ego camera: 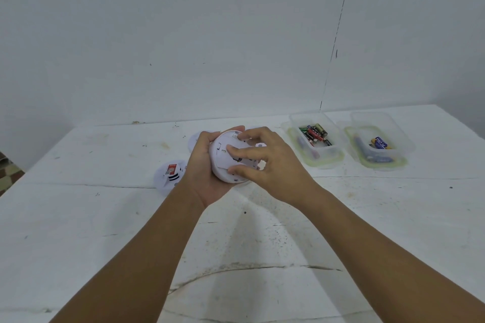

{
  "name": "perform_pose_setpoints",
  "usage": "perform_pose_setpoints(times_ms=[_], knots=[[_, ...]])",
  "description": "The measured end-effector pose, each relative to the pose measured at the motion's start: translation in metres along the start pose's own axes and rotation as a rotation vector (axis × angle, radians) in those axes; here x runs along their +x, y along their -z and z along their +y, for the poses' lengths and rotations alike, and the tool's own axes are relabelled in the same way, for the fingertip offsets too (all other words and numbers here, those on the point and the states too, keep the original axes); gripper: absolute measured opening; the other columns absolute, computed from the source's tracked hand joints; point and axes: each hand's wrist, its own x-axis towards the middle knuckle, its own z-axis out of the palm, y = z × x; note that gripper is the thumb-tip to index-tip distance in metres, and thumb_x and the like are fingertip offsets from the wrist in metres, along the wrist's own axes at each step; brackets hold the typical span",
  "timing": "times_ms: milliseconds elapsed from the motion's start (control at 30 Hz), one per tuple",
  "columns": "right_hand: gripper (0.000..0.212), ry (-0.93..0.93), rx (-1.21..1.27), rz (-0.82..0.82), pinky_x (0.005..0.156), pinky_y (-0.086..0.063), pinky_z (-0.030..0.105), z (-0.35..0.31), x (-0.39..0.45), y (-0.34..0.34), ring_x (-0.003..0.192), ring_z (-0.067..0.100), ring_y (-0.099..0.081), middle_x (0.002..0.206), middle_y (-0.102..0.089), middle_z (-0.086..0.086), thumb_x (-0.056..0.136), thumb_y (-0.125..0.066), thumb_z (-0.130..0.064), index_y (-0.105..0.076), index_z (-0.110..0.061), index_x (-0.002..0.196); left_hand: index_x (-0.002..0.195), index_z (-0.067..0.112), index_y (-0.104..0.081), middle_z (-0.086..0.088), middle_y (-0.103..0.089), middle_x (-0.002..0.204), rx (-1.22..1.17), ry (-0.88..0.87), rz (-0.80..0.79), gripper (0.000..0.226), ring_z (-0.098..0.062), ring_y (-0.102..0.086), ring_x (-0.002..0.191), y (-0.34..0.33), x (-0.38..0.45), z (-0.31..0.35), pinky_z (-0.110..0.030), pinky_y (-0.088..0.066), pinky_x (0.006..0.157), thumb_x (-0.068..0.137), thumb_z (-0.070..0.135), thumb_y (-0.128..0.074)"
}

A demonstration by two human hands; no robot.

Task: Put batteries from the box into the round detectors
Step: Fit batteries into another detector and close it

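above the table (78, 217), both hands grip a detector (223, 162).

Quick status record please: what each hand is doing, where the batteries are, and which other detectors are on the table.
left hand: grips held detector from its left side
right hand: fingertips on held detector's back face
left box: mixed batteries, open
right box: a few blue batteries, open
detector on table: lies left of the hands, red part showing
table: white, scuffed
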Motion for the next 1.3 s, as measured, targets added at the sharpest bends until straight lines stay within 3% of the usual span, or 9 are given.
perform_pose_setpoints(times_ms=[267,367,533,833,1000,1100,1167,1233,1300], knots=[[0.052,-0.011,-0.112,0.055,0.096,-0.051,0.04,-0.007,0.009,0.002,0.111,0.007,-0.06,0.121,-0.065,-0.011,0.08,-0.081,-0.052,-0.072,-0.029,0.126,0.125,0.018,-0.064,-0.009,-0.067,0.114,0.046,-0.037,0.03,0.04,-0.031,-0.063,0.105,-0.001,0.002,0.006,-0.039,-0.056,0.075,0.097,0.037,-0.043],[0.062,-0.099,-0.13,0.095,0.093,-0.053,0.038,-0.011,0.01,0.0,0.107,0.004,-0.061,0.118,-0.064,-0.014,0.077,-0.075,-0.064,-0.067,-0.032,0.129,0.121,0.018,-0.064,-0.009,-0.068,0.116,0.096,-0.049,0.053,0.037,-0.03,-0.063,0.107,-0.003,0.003,0.007,-0.04,-0.056,0.078,0.096,0.036,-0.043],[0.057,-0.181,-0.115,0.095,0.091,-0.054,0.034,-0.016,0.013,-0.004,0.104,0.002,-0.062,0.117,-0.065,-0.016,0.073,-0.081,-0.06,-0.068,-0.034,0.123,0.112,0.016,-0.063,-0.008,-0.068,0.11,0.132,-0.044,0.068,0.033,-0.028,-0.064,0.103,-0.001,0.002,0.009,-0.037,-0.055,0.077,0.096,0.035,-0.041],[0.05,-0.269,-0.051,0.084,0.089,-0.051,0.026,-0.019,0.015,-0.003,0.102,-0.003,-0.061,0.115,-0.064,-0.022,0.073,-0.086,-0.054,-0.067,-0.039,0.116,0.115,0.014,-0.062,-0.011,-0.064,0.114,0.167,-0.058,0.113,0.035,-0.031,-0.059,0.107,-0.002,0.002,0.009,-0.039,-0.056,0.078,0.094,0.035,-0.043],[0.052,-0.276,0.12,0.041,0.092,-0.045,0.016,-0.015,0.008,-0.001,0.112,-0.004,-0.057,0.122,-0.061,-0.021,0.079,-0.085,-0.048,-0.066,-0.034,0.126,0.117,0.016,-0.064,-0.012,-0.067,0.113,0.21,-0.099,0.15,0.033,-0.03,-0.064,0.102,-0.003,-0.001,0.009,-0.042,-0.051,0.082,0.096,0.034,-0.046],[0.043,-0.342,0.218,0.03,0.1,-0.048,0.024,-0.013,0.0,-0.004,0.115,-0.002,-0.057,0.126,-0.06,-0.019,0.091,-0.074,-0.05,-0.066,-0.036,0.13,0.123,0.016,-0.067,-0.003,-0.074,0.1,0.365,-0.201,0.253,0.033,-0.024,-0.069,0.09,-0.011,-0.004,0.005,-0.042,-0.054,0.081,0.102,0.037,-0.051],[0.029,-0.455,0.465,0.004,0.102,-0.053,0.031,-0.015,-0.004,-0.003,0.108,0.001,-0.066,0.117,-0.071,-0.016,0.098,-0.065,-0.049,-0.069,-0.035,0.123,0.121,0.024,-0.069,0.007,-0.075,0.093,0.505,-0.253,0.316,0.03,-0.019,-0.069,0.093,-0.013,-0.004,0.001,-0.044,-0.053,0.09,0.1,0.043,-0.057],[0.024,-0.545,0.712,-0.007,0.1,-0.057,0.036,-0.017,-0.007,-0.004,0.102,0.011,-0.073,0.109,-0.077,-0.008,0.104,-0.058,-0.043,-0.07,-0.029,0.119,0.129,0.037,-0.064,0.006,-0.072,0.122,0.656,-0.227,0.357,0.045,-0.02,-0.068,0.112,-0.017,-0.005,-0.003,-0.046,-0.052,0.102,0.09,0.059,-0.06],[0.027,-0.56,0.753,0.012,0.099,-0.058,0.038,-0.014,-0.01,-0.005,0.104,0.02,-0.074,0.112,-0.077,0.0,0.105,-0.057,-0.039,-0.066,-0.024,0.127,0.138,0.044,-0.057,-0.004,-0.059,0.143,0.711,-0.193,0.413,0.068,-0.025,-0.066,0.119,-0.017,-0.006,-0.009,-0.045,-0.056,0.095,0.074,0.068,-0.06]])
